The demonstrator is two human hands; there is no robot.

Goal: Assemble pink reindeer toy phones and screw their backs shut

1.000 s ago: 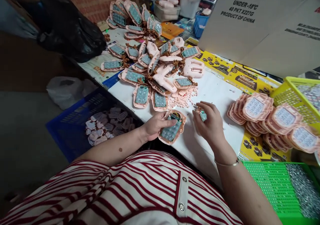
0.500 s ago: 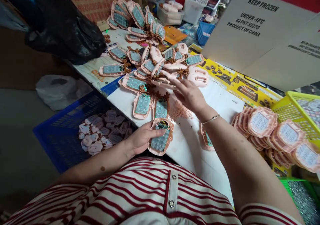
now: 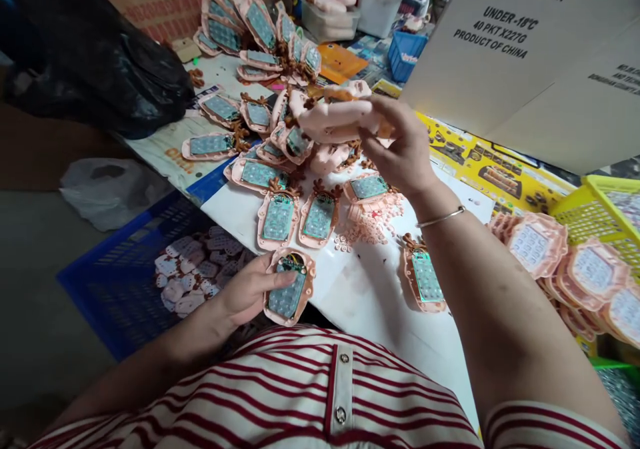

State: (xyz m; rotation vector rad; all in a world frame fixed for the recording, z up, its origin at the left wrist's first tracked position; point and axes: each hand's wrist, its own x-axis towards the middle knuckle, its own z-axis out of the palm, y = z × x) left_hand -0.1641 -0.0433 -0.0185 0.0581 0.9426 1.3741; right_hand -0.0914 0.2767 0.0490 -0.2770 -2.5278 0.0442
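Observation:
My left hand (image 3: pixel 250 290) grips a pink toy phone half (image 3: pixel 286 297) near the table's front edge, thumb pressed on the grey keypad and circuit board inside it. Above the pile, my right hand (image 3: pixel 404 148) is closed round a pink plastic shell (image 3: pixel 336 121), seen mostly from its edge. Two open phone halves, a left one (image 3: pixel 278 219) and a right one (image 3: pixel 319 217), lie side by side between my hands. Beside them are small pink rings (image 3: pixel 367 229) in a loose heap. Another open half (image 3: pixel 426 277) rests below my right forearm.
More halves with brown antler-shaped parts are heaped at the back (image 3: pixel 257 22). A blue crate (image 3: pixel 110 289) of pink pieces stands at left, below a black bag (image 3: pixel 100 69). Stacked keypad shells (image 3: pixel 535 242), a yellow basket (image 3: pixel 595 209) and a large carton (image 3: pixel 480 82) are on the right.
My right hand has closed on a pink shell and lifted it from the pile. My left hand, still holding its phone half, appears further left as the view has shifted.

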